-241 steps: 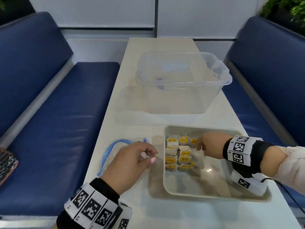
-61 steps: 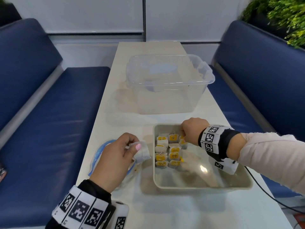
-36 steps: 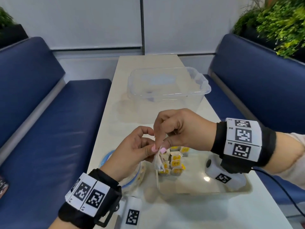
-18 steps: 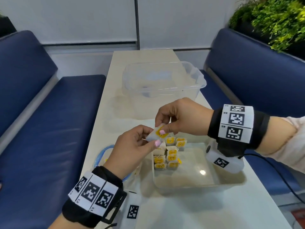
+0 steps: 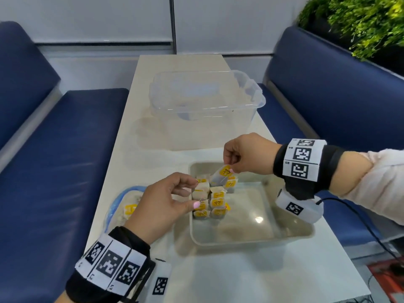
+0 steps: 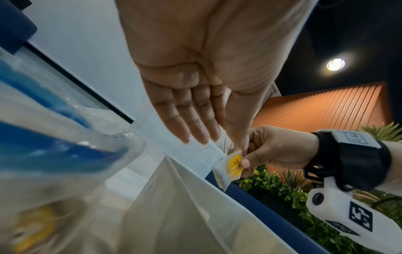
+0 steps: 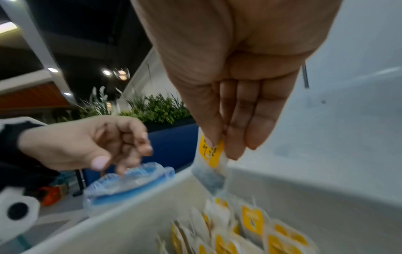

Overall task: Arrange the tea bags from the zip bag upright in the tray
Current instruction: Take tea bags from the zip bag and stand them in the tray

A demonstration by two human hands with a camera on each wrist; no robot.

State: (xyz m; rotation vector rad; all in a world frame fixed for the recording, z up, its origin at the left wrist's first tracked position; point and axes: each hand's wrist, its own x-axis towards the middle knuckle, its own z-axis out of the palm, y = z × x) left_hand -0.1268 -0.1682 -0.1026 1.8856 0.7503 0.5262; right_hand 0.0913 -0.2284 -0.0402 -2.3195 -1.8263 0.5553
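My right hand (image 5: 229, 169) pinches one tea bag (image 5: 221, 176) by its yellow-tagged top, so the bag hangs just above the far left corner of the beige tray (image 5: 240, 243). Several tea bags (image 5: 215, 202) stand upright in rows in that corner. My left hand (image 5: 195, 193) hovers over the tray's left rim with relaxed fingers and holds nothing. The clear zip bag (image 5: 119, 203) with a blue seal lies left of the tray. The right wrist view shows the hanging tea bag (image 7: 210, 165) over the standing tea bags (image 7: 250, 223). In the left wrist view my fingers (image 6: 195, 123) are straight.
A clear plastic bin (image 5: 205, 106) stands on the white table beyond the tray. Blue benches (image 5: 65, 160) flank the table on both sides. Green plants (image 5: 360, 22) sit behind the right bench. A black cable (image 5: 371, 228) runs off my right wrist.
Half a second ago both hands held the tea bag together. My left hand has let go and drawn back to the left; my right hand has carried the bag over the tray's far corner.
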